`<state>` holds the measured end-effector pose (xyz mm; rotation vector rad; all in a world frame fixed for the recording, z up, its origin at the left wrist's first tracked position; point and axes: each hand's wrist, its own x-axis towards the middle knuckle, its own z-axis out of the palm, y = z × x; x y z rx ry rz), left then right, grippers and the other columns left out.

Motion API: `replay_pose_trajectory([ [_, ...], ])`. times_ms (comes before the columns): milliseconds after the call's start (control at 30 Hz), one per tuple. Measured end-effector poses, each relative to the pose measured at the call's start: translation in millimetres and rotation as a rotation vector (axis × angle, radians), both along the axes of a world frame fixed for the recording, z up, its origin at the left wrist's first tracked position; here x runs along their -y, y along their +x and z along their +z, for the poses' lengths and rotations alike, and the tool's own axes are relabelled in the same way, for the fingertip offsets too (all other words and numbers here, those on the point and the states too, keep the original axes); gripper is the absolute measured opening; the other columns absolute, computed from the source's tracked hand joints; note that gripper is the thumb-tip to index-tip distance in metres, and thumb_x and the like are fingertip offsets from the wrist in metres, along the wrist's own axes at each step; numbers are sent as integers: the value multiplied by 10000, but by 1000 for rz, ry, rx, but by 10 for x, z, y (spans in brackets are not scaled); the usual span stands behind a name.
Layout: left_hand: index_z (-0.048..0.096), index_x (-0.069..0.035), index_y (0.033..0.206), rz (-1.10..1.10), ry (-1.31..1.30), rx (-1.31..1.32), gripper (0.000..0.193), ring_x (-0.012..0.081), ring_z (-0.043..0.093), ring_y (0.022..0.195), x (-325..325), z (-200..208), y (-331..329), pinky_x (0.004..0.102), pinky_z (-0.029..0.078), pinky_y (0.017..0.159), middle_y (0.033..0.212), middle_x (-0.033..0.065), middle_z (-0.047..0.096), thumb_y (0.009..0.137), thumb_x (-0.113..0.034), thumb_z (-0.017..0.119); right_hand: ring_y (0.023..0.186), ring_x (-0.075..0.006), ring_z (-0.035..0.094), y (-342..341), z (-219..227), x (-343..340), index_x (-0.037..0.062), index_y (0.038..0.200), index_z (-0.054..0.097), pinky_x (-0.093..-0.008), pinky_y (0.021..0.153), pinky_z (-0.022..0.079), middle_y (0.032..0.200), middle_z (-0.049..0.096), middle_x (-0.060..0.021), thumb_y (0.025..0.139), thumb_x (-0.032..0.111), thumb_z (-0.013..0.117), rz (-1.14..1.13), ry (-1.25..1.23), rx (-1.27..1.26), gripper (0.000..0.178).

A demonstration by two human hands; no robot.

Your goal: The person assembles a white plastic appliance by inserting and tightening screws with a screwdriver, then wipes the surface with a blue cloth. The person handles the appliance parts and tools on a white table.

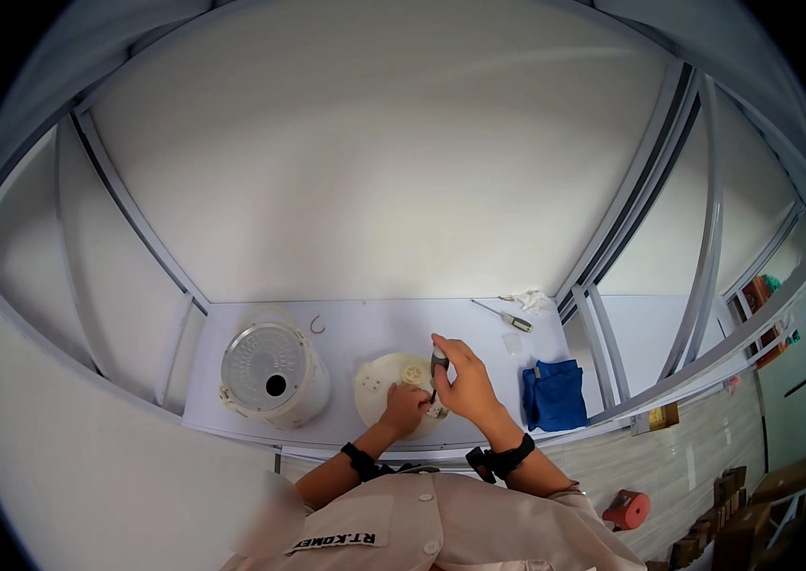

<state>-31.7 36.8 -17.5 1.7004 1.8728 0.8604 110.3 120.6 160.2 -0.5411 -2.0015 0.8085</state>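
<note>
My right hand (pixel 470 384) is wrapped round the grey handle of a screwdriver (pixel 438 361), held upright with its shaft pointing down. Below it lies a round cream plastic cover (pixel 373 400) with raised round fittings on its face. My left hand (pixel 405 409) rests over this cover, its fingers closed close to the screwdriver's lower end. Beside those fingertips is a small white part (pixel 437 411) near the cover's right edge. Whether the left fingers pinch that part or something else is too small to tell. The screwdriver's tip is hard to make out.
A white cooker-like bucket (pixel 304 388) with a perforated metal disc stands left on the white table (pixel 222 419). A reddish wire (pixel 317 324) lies behind. Rightward are another screwdriver (pixel 515 322), a crumpled white cloth (pixel 533 300), a clear bag (pixel 512 344) and a folded blue cloth (pixel 555 395).
</note>
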Motion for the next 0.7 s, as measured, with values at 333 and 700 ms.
replay_pose_trajectory([
  [333,772,-198,1027,-33,-72,-67,136,337,596,1181,12,-1,8,683,292,1148,1064,62,694,965,-238,658,955,-365,699,141,75,-4,67,1401,667,-401,870,580,1166,686,-196,861,31,762,-40,-11,272,550],
  [700,747,-209,1032,-52,-120,-106,119,334,582,1209,-41,-46,-8,667,268,1177,1075,64,675,976,-258,654,854,-313,670,177,58,84,111,1310,740,-359,785,568,1075,650,-156,853,59,830,-58,47,250,468],
])
